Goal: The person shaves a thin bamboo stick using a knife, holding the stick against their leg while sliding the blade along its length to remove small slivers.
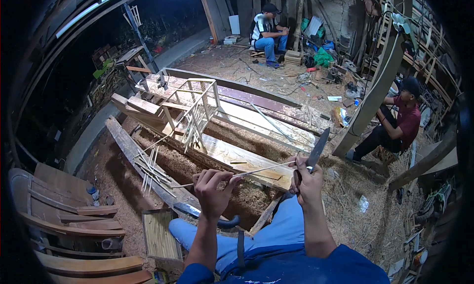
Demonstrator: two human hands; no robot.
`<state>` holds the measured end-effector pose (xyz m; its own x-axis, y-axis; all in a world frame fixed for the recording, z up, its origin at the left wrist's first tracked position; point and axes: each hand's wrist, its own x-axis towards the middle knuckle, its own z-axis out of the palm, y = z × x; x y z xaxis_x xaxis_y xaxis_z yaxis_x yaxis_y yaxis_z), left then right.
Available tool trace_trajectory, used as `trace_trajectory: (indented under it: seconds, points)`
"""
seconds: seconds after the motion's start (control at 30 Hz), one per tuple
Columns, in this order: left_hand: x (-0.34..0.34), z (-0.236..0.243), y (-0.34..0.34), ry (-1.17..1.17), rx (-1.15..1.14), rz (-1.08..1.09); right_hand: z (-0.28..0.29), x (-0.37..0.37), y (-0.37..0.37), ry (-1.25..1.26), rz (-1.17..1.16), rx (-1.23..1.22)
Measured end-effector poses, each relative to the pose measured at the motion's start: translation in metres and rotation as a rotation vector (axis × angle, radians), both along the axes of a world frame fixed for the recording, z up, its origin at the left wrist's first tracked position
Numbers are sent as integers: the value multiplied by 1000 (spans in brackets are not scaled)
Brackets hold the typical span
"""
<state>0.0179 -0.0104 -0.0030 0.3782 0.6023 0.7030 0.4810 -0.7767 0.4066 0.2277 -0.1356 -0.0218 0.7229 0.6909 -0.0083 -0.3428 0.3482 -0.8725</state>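
My left hand (212,191) is closed around a thin pale wooden stick (264,169) held across in front of me. In my right hand (308,181) is a knife (319,148), its broad dark blade pointing up and away. The stick's right end reaches the fingers of my right hand, beside the blade; whether the edge touches it I cannot tell. Beyond my hands stands a small slatted wooden frame (200,104) on the planks. Several thin sticks (152,169) lie in a loose bunch on the weathered beam (123,139) to the left.
Long planks (237,153) stretch ahead over shavings. A dark curved handle (228,223) lies near my left knee. Curved wooden pieces (74,229) are stacked at left. One person (269,35) sits at the back, another (402,116) at right behind a slanting post (368,106).
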Motion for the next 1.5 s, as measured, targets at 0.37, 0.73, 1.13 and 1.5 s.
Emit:
trace_trajectory:
  seconds: [0.37,0.73,1.13,1.5]
  points:
    - [-2,-1,2,-67,-25,-2,2,-3,6,-25,-19,15]
    - [-10,-6,-5,-76,-77,-1,8,-12,7,-16,-11,-6]
    - [-41,-39,-19,-161,-416,-25,-11,-28,23,30,119,-61]
    - [-91,-69,-36,-199,-535,229,-35,-69,63,60,520,-97]
